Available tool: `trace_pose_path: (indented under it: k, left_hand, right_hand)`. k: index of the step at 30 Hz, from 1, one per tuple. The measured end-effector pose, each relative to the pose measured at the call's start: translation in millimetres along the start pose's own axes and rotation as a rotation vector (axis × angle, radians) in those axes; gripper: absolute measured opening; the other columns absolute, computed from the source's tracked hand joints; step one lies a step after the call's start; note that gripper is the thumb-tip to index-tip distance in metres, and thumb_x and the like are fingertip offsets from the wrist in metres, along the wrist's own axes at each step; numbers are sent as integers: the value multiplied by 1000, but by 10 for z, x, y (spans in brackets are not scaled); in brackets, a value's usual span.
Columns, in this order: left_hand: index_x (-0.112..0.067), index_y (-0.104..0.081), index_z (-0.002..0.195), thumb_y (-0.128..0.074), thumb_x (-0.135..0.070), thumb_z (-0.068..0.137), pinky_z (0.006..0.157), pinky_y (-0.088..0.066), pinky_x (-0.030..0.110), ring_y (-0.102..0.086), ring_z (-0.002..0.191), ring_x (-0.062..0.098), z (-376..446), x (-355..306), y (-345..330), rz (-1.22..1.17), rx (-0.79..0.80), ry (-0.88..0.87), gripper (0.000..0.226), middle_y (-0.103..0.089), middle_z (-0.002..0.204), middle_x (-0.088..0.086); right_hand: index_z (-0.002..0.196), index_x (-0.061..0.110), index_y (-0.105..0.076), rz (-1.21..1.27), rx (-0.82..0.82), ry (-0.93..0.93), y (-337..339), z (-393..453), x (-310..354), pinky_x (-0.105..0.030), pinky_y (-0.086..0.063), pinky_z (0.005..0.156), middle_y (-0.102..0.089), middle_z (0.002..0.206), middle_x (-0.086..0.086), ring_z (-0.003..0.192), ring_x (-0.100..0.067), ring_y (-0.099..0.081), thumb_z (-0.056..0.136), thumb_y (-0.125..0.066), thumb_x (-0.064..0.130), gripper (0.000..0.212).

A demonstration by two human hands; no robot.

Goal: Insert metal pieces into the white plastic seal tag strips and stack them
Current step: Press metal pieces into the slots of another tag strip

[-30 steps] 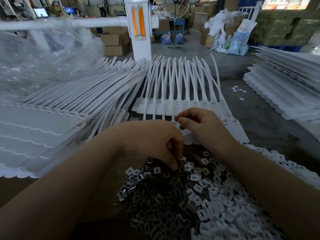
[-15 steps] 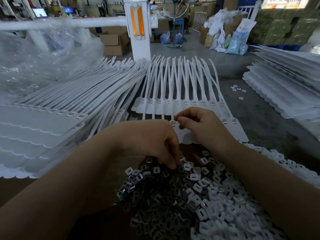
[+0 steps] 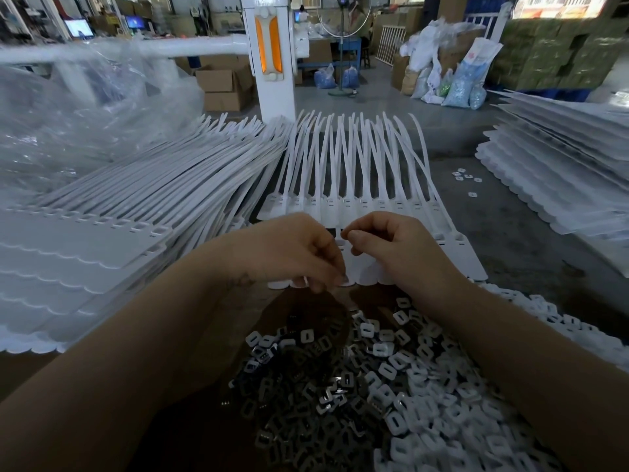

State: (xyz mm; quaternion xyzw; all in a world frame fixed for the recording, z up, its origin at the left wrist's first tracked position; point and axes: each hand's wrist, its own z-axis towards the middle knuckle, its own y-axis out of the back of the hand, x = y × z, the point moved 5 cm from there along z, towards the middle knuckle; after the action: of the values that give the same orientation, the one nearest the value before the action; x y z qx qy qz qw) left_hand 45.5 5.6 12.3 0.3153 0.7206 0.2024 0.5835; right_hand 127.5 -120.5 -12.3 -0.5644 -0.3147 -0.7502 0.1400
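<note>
Above the pile of metal pieces, the left hand had lifted, its grip pinched on something small and unclear; the right hand stayed curled, fingertips pinched, on the seal tag strip.

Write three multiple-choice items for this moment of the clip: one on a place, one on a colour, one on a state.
1. Where does the heap of loose metal pieces lie?
A. nearest the camera, between the forearms
B. on the far floor
C. on top of the left stack

2. What colour is the panel on the white post?
A. green
B. orange
C. blue

3. How are the right hand's fingers?
A. spread flat
B. curled, thumb meeting fingertip
C. pointing straight up

Answers: 1 A, the heap fills the bottom of the view in front of the seal tag strip; 2 B, the panel is plainly orange; 3 B, the grip is a pinch over the strip's heads.
</note>
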Motion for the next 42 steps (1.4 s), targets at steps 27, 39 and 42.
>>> trace_pose_path:
  k: [27,39,42]
  left_hand:
    - [-11,-76,83,-80,-3,78,64,-51,11,-67,69,6,-90,-143,181,180,-693,-474,10,-70,79,-8]
    - [-13,-72,89,-74,-12,85,70,-57,24,-70,74,22,14,28,215,-196,-537,-248,5,-74,80,2]
    - [-17,-73,84,-72,-17,87,64,-53,19,-66,66,10,29,-17,177,-85,-528,-247,3,-71,73,-6]
  right_hand:
    - [87,20,-73,112,36,72,21,13,38,-8,-47,68,-73,77,8,77,-1,-67,90,-68,16,7]
    - [85,18,-73,87,-29,70,48,30,17,-6,-45,62,-73,75,7,71,1,-65,88,-69,13,7]
    - [86,15,-73,89,-13,82,47,19,32,-7,-45,62,-72,73,7,69,1,-64,88,-68,12,6]
